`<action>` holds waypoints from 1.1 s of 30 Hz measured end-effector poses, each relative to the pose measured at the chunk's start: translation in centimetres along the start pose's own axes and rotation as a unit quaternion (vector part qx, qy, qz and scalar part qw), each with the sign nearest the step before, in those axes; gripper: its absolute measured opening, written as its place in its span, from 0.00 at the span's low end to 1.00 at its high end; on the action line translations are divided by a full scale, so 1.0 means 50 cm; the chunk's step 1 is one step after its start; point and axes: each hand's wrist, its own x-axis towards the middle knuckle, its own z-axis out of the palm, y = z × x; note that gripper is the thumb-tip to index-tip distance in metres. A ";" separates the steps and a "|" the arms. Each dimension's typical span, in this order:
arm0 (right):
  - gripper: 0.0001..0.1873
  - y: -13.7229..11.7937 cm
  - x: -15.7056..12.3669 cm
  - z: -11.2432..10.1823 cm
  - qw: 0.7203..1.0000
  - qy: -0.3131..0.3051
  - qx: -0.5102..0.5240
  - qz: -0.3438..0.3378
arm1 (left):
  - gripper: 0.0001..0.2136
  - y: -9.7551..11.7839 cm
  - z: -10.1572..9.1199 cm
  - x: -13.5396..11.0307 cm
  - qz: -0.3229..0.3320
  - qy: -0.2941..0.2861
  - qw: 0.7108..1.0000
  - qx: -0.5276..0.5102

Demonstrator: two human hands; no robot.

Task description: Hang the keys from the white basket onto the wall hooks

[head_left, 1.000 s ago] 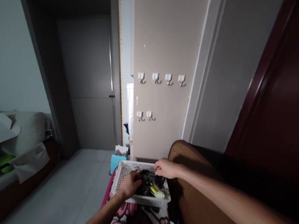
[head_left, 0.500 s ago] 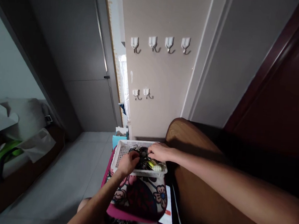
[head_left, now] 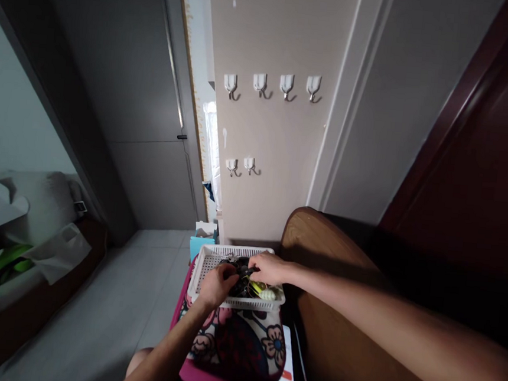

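A white plastic basket (head_left: pixel 248 304) with slotted sides rests on a floral cushion-like item with pink edging (head_left: pixel 273 340). Inside it lies a jumble of small dark objects (head_left: pixel 240 289), too small and shaded to name. A yellow strip (head_left: pixel 255 286) and a pale ribbed piece (head_left: pixel 267 295) lie at the basket's right. My left hand (head_left: pixel 218 283) reaches over the front left of the pile, fingers closed in a pinch. From the right, my right hand (head_left: pixel 267 267) comes in over the pile with its fingers curled down. Whatever either hand grips is hidden or too small to make out.
A brown wooden panel with a rounded top (head_left: pixel 320 249) stands close at the right, under my right arm. White hooks (head_left: pixel 287 84) are fixed to the wall ahead. A light-blue box (head_left: pixel 201 245) sits behind the basket. White papers (head_left: pixel 286 371) lie beside the floral item.
The view has tilted slightly upward, so most things sit lower. Both hands remain over the pile, and my right hand's fingers have shifted slightly toward my left hand.
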 end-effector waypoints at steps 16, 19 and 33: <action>0.11 0.006 0.014 0.006 0.996 0.047 0.077 0.022 | 0.13 0.035 -0.023 0.030 -0.053 0.010 0.877 -0.478; 0.10 0.003 0.013 0.003 0.992 0.056 0.110 0.003 | 0.15 0.059 -0.034 0.043 -0.031 0.019 0.862 -0.505; 0.11 -0.008 0.020 -0.018 0.965 0.192 0.178 0.005 | 0.11 0.070 0.001 0.055 0.015 -0.030 0.919 -0.392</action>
